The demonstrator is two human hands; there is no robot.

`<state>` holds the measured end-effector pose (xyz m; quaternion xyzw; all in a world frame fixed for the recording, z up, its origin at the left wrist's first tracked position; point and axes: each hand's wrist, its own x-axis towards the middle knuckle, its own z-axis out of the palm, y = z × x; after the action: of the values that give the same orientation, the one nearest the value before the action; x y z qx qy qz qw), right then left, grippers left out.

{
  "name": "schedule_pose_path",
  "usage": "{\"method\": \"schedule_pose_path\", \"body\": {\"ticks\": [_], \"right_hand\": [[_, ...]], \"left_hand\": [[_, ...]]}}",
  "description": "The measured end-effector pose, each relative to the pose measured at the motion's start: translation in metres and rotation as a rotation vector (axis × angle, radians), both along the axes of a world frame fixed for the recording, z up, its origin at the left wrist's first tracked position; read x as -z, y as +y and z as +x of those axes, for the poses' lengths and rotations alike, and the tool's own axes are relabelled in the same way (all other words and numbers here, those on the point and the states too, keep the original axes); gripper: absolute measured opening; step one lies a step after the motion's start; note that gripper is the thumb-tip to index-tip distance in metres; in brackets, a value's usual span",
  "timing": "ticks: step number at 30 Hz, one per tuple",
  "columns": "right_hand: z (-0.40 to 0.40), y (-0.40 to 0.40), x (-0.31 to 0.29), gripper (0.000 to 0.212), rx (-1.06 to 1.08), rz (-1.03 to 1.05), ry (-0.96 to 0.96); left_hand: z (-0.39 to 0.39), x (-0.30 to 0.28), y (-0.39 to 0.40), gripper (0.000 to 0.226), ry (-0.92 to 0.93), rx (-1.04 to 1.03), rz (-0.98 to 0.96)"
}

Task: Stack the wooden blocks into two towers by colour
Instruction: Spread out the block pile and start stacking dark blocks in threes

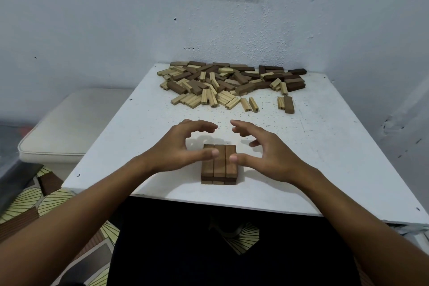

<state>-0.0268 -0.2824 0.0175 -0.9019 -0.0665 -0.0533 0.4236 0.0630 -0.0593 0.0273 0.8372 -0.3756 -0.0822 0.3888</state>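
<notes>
A low stack of dark brown blocks [219, 170] stands near the front edge of the white table [325, 158]: three blocks side by side on top of a lower layer. My left hand [178, 147] hovers at its left with fingers curled and apart, thumb tip over the top blocks. My right hand [267, 151] mirrors it on the right, thumb tip on the rightmost block's top. Neither hand holds a block. A big heap of mixed dark and pale blocks [232, 83] lies at the table's far side.
A few stray pale blocks [249, 104] and a pale and dark pair [286, 104] lie just in front of the heap. White walls close off the back and right. A cushioned white seat [69, 130] stands left of the table, over a patterned floor.
</notes>
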Motion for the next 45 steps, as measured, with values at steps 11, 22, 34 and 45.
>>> {"method": "schedule_pose_path", "body": {"ticks": [11, 22, 34, 45], "right_hand": [[0.058, -0.048, 0.006, 0.048, 0.236, 0.01, -0.073], [0.147, -0.134, 0.016, 0.037, 0.373, -0.154, -0.117], [0.222, -0.152, 0.022, 0.054, 0.214, -0.771, 0.06], [0.189, -0.141, 0.027, 0.038, 0.19, -0.793, -0.086]], "left_hand": [[0.062, 0.005, -0.04, 0.058, -0.14, -0.05, 0.036], [0.147, 0.01, -0.133, 0.046, -0.377, 0.018, 0.199], [0.208, 0.014, -0.191, 0.058, -0.438, 0.019, 0.527], [0.184, 0.012, -0.177, 0.036, -0.486, 0.057, 0.299]]}}
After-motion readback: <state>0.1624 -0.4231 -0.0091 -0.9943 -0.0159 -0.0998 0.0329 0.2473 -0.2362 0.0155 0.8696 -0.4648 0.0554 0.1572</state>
